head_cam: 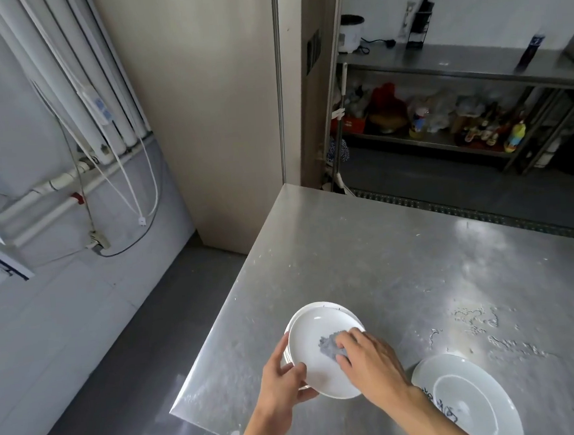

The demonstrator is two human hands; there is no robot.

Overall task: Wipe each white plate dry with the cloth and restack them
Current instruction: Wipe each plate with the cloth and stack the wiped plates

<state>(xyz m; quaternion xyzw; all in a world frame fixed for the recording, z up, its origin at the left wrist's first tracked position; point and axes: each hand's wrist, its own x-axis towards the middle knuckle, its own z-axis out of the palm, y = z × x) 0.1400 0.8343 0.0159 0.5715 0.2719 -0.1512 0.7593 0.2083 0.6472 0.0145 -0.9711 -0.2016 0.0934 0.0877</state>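
Cloth [326,346], bunched under the curled fingers of the right hand [372,358], presses on the top plate [314,364] of a stack [320,304] by the left edge of the table [385,261], while the left hand [281,379] grips that plate's near rim and another plate [464,399] lies apart at right.

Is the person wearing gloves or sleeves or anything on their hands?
No. The left hand and right hand are bare: no gloves, rings or watch. No sleeves show either; the arms are uncovered up to the picture's edge.
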